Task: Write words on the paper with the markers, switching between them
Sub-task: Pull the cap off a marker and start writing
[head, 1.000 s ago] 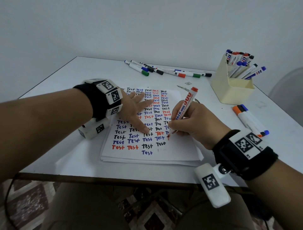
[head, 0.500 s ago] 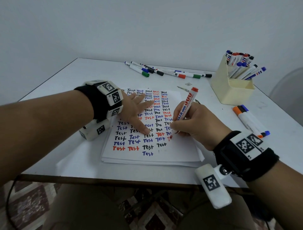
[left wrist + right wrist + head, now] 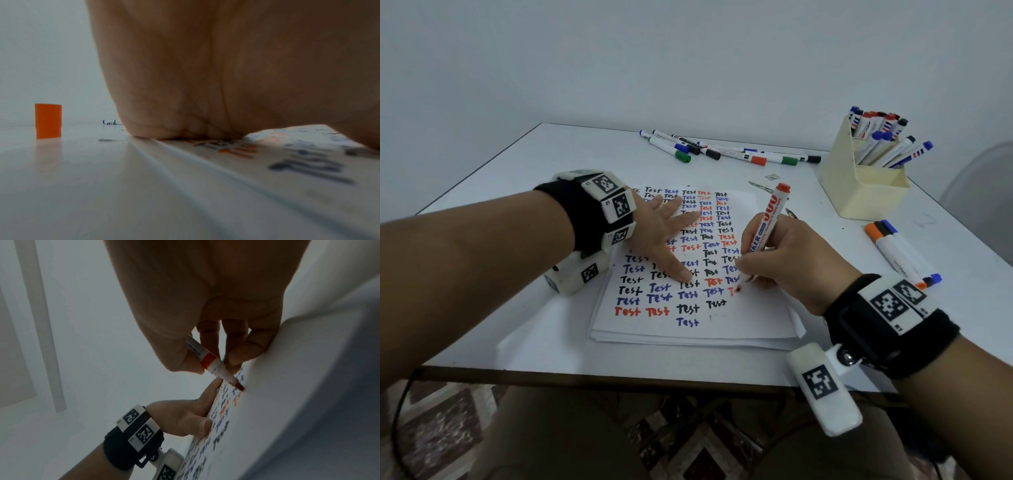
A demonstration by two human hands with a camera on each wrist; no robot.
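White counter (image 3: 558,150) under a bare wall carries the paper (image 3: 750,318), a stack lying near the front edge with most of its top sheet filled by rows of "Test" in black, blue and red. The right hand (image 3: 787,260) has its fingers (image 3: 240,352) wrapped round the red marker (image 3: 767,222), tip touching the sheet partway through a red word at the right of a low row. The left hand (image 3: 657,236) lies flat, fingers spread, pinning the paper. Judging by the blank strip below, only a few words remain, then another marker swap. Spare markers (image 3: 900,253) lie near the right edge; more fill a cream holder (image 3: 859,192) toward the far right corner, leaving open room along the left side
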